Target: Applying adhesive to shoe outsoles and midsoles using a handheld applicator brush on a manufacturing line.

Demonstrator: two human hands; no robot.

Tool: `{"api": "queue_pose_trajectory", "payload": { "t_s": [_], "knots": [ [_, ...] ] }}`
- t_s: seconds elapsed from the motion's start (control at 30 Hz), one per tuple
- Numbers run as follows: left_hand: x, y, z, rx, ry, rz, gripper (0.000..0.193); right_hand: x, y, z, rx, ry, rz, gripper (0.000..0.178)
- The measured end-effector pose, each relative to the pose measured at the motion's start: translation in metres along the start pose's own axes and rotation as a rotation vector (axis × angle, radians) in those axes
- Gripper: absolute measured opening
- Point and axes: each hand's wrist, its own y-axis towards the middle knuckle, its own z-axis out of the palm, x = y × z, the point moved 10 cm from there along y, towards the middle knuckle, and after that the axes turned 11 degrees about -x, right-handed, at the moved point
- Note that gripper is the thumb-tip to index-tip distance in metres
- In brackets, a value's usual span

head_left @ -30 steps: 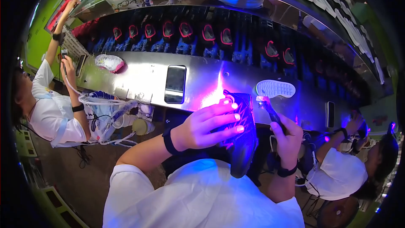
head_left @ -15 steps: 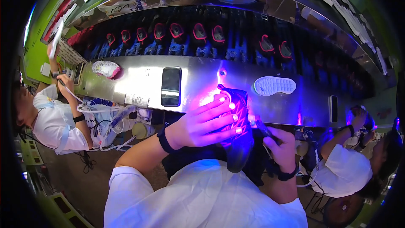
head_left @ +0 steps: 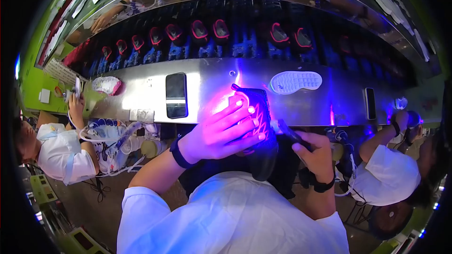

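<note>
My left hand (head_left: 221, 134) grips a dark shoe upper (head_left: 266, 160) with pink zigzag lines on its side, fingers spread over it and thumb hidden. The upper stands tilted in front of my chest at the bench edge, lit by violet light. In my right hand (head_left: 316, 153) is a dark-handled brush (head_left: 295, 137), its pale head close beside the upper's right side; whether they touch I cannot tell. Past the upper, a white shoe sole (head_left: 296, 82) lies on the metal bench (head_left: 212, 71).
A phone (head_left: 176, 95) lies left of the upper, another phone (head_left: 370, 103) at right. A white-and-pink shoe part (head_left: 107, 85) sits far left. Behind the bench runs a rack with several red-rimmed shoe pieces (head_left: 199, 29). Co-workers sit at left (head_left: 70, 155) and right (head_left: 383, 178).
The whole view has shifted, so the bench things appear further left and higher. Relative to the upper, my right hand and the brush have moved right. The left co-worker's raised hand has come down.
</note>
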Motion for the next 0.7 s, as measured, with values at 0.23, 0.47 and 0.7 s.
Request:
{"api": "queue_pose_trajectory", "payload": {
  "t_s": [0.23, 0.47, 0.7],
  "knots": [
    [0.012, -0.016, -0.004, -0.004, 0.0, -0.167, 0.046, -0.02, -0.018, 0.002, 0.072, -0.044, 0.081, 0.031],
    [0.024, -0.044, -0.007, -0.09, -0.012, -0.434, 0.059, -0.038, -0.034, 0.02, 0.067, 0.181, 0.298, 0.036],
    [0.037, -0.059, -0.007, -0.033, 0.078, -0.643, 0.068, -0.046, -0.048, 0.029, 0.068, 0.17, 0.241, 0.048]
  ]
}}
